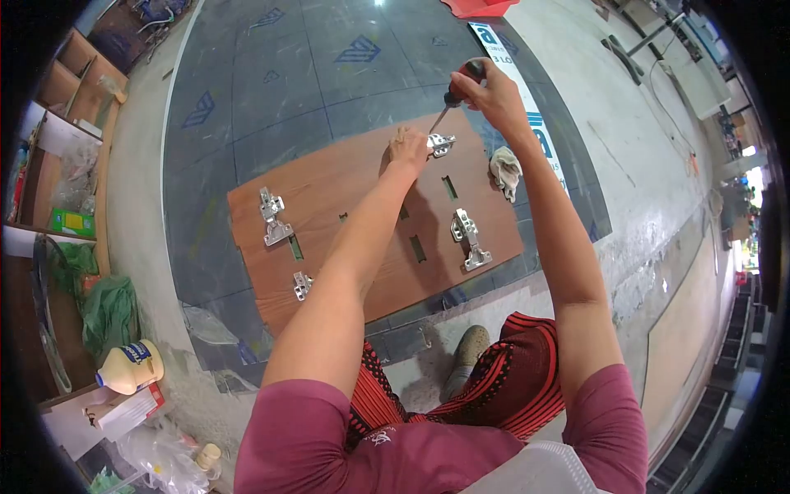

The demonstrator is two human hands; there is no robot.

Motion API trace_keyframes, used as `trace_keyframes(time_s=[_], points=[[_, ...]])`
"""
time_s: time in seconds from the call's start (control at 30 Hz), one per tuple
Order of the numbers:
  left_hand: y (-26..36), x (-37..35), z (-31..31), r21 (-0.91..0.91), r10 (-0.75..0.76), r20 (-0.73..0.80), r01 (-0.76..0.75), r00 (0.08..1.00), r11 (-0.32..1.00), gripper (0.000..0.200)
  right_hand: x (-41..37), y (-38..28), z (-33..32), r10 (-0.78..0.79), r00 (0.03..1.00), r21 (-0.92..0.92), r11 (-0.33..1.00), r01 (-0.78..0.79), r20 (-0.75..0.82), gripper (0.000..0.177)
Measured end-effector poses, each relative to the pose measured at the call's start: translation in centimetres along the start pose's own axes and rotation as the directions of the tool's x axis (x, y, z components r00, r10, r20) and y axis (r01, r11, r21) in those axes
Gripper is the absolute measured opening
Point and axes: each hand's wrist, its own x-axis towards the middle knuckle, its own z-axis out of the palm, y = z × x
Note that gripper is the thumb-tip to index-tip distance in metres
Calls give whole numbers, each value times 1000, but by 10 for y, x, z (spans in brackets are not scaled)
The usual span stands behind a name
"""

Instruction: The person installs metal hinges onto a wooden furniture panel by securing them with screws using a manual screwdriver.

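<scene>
In the head view, my right hand (497, 97) is wrapped round the dark, red-marked handle of a screwdriver (453, 96). The shaft slants down to a metal cabinet hinge (442, 146) near the far edge of a brown wooden board (374, 276). Bent fingers of my left hand (407, 149) grip that hinge at its left end; the fingertips and the screwdriver's tip are partly hidden. Other hinges lie on the board: one hinge (273, 217) at left, a second hinge (470, 240) at right, and a third hinge (302, 286) beside my left forearm.
Several slots (418, 249) are cut in the board, which lies on dark sheeting (280, 99). A crumpled white cloth (505, 171) rests by its right edge. Shelving (103, 189) and a yellowish jug (130, 367) stand at left. My shoe (471, 346) is close to the near edge.
</scene>
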Motion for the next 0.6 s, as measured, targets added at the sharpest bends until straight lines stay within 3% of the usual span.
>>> trace_keyframes(time_s=[0.17,0.33,0.47,0.6], points=[[-1,1,-1,26,15,20,-15,1000,1000,26,-3,-3,4,-28,1000,5,1000,28,-12,41],[-3,1,3,36,38,-4,-38,999,999,26,-3,-4,4,-17,999,-62,998,19,29,43],[-4,1,3,19,48,-8,-48,999,999,23,-3,-4,1,-110,994,-238,965,107,-3,40],[-3,-1,1,-21,43,-30,-44,999,999,20,-8,-11,1,-89,995,-241,968,74,-52,41]])
